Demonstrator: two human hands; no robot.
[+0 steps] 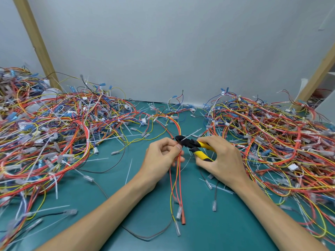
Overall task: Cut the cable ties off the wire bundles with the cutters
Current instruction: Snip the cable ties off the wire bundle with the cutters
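Two hands meet over the middle of the green mat (126,196) in my head view. The left hand (161,156) pinches a thin wire bundle (178,178) of red, orange and yellow leads between thumb and curled fingers. The bundle's long axis runs nearly straight away from me: its capped ends lie on the mat close to me, between the forearms, and its far part arcs off past the fingertips towards the wall (181,51).

The right hand (223,160) is wrapped around the yellow-and-black handles of the cutters (192,144). The tool lies across the bundle, handles to the lower right, black head pointing up and left at the left hand's fingertips. The head sits right at the bundle, where a white cable tie (193,134) shows, its tail sticking out up and to the right. I cannot tell how far the jaws are closed.

A left heap (54,133) and a right heap (272,142) of tangled wires flank the hands, with loose white ties scattered on the mat.
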